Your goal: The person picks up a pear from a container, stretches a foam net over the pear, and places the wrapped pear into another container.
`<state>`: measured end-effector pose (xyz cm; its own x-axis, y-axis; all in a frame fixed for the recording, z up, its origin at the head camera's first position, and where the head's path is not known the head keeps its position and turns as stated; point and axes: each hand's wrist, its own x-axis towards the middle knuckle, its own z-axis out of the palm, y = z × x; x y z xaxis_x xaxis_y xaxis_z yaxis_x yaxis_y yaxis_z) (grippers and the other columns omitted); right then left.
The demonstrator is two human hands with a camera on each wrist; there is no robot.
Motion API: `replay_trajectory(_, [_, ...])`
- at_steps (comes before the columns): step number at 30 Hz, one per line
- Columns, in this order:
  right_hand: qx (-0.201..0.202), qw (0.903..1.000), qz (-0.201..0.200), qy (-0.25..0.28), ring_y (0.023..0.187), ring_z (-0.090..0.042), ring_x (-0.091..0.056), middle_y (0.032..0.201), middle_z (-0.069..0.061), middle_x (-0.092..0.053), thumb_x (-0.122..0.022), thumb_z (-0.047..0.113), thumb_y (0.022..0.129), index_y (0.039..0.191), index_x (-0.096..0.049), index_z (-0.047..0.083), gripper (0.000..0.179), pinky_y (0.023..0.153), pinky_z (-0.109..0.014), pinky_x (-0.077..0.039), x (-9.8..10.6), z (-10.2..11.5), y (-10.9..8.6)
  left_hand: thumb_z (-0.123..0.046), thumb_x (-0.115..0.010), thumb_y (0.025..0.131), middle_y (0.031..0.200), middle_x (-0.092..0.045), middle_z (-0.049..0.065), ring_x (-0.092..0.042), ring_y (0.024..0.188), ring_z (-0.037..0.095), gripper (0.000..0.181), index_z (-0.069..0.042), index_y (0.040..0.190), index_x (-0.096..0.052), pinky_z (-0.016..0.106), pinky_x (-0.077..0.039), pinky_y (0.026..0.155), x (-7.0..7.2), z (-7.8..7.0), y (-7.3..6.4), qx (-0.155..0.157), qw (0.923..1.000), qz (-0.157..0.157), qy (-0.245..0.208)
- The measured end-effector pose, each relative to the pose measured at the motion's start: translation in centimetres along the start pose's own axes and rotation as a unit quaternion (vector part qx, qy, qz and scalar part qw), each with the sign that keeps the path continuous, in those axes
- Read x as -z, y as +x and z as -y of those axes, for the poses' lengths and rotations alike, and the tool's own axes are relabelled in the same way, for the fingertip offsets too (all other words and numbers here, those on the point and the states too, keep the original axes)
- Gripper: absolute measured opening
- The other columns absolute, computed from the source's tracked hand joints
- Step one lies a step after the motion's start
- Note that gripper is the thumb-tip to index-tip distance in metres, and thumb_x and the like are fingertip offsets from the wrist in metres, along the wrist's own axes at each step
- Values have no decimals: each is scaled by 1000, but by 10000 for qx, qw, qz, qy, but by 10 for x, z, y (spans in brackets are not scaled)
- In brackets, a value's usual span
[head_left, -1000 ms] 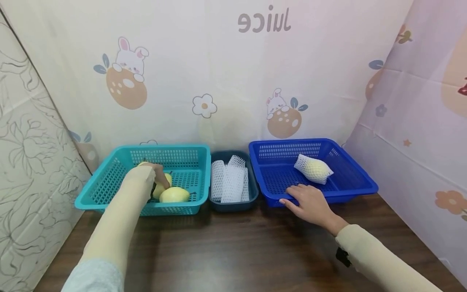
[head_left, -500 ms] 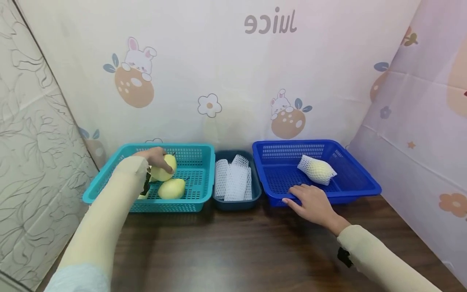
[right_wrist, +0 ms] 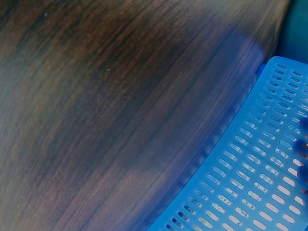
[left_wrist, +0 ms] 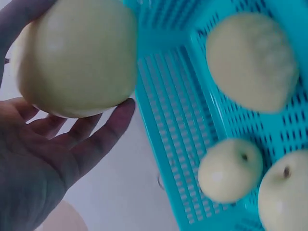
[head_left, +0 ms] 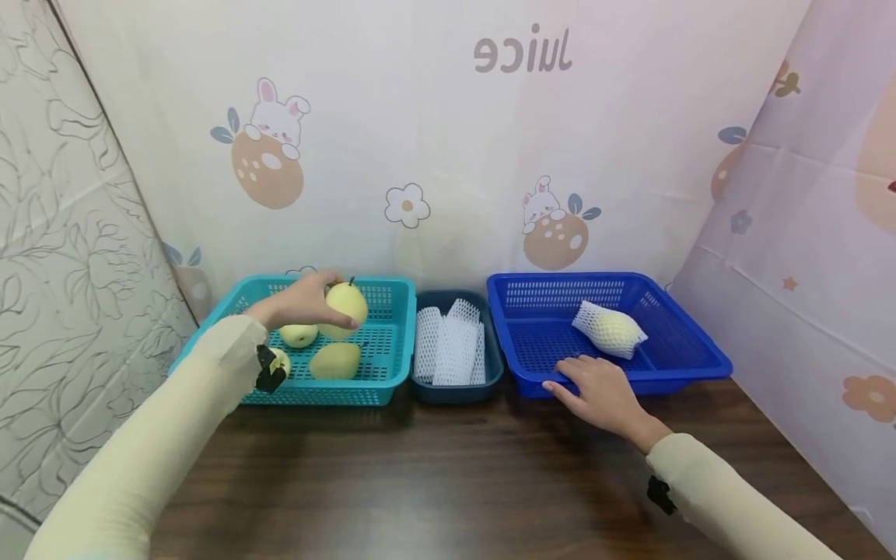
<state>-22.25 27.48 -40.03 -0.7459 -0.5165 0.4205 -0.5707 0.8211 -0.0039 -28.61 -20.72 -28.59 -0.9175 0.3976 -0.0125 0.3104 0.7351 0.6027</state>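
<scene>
My left hand (head_left: 304,299) holds a yellow pear (head_left: 350,303), stem up, above the teal basket (head_left: 336,395). In the left wrist view the thumb and fingers lie around that pear (left_wrist: 79,57), apart from the basket. Three more pears lie in the basket: one at the front (head_left: 336,362), one behind it (head_left: 299,334) and one partly hidden by my wrist (head_left: 280,362). My right hand (head_left: 598,393) rests on the front rim of the blue basket (head_left: 665,379), fingers inside. A pear in a white foam net (head_left: 610,333) lies there.
Between the two baskets stands a small dark-teal tray (head_left: 455,393) with several white foam net sleeves (head_left: 458,350). All stand on a dark wooden table (head_left: 448,474) against a patterned wall cloth (head_left: 448,140). Another cloth closes off the right side.
My left hand, first reaching down among the pears, has lifted one and moved it right and up. My right hand has stayed on the blue basket's rim. The head view has shifted slightly.
</scene>
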Motion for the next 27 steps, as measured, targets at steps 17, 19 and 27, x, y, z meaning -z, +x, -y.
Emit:
replay_trajectory(17, [30, 10000, -70, -26, 83, -27, -64, 94, -9, -69, -61, 43, 90, 101, -69, 8, 38, 73, -48, -51, -3, 0, 0, -28, -83, 69, 124, -53, 9, -50, 105, 29, 70, -10, 129, -52, 38, -51, 71, -71, -48, -44, -969, 9822, -623, -1484])
replay_trajectory(19, [41, 9999, -99, -40, 82, -26, -63, 94, -9, -69, -61, 43, 90, 100, -69, 8, 37, 72, -48, -52, -3, 0, -1, -26, -84, 69, 123, -53, 9, -49, 105, 29, 68, -10, 127, -53, 39, -50, 71, -82, -52, -47, -1119, 9775, -664, -1661])
replay_trajectory(27, [272, 9987, -411, -128, 78, -24, -62, 90, -7, -68, -62, 42, 89, 97, -69, 9, 35, 68, -45, -51, -7, -4, -1, -24, -85, 65, 117, -53, 2, -50, 102, 26, 63, -17, 120, -56, 39, -50, 72, -130, -64, -56, -1439, 9608, -453, -2325])
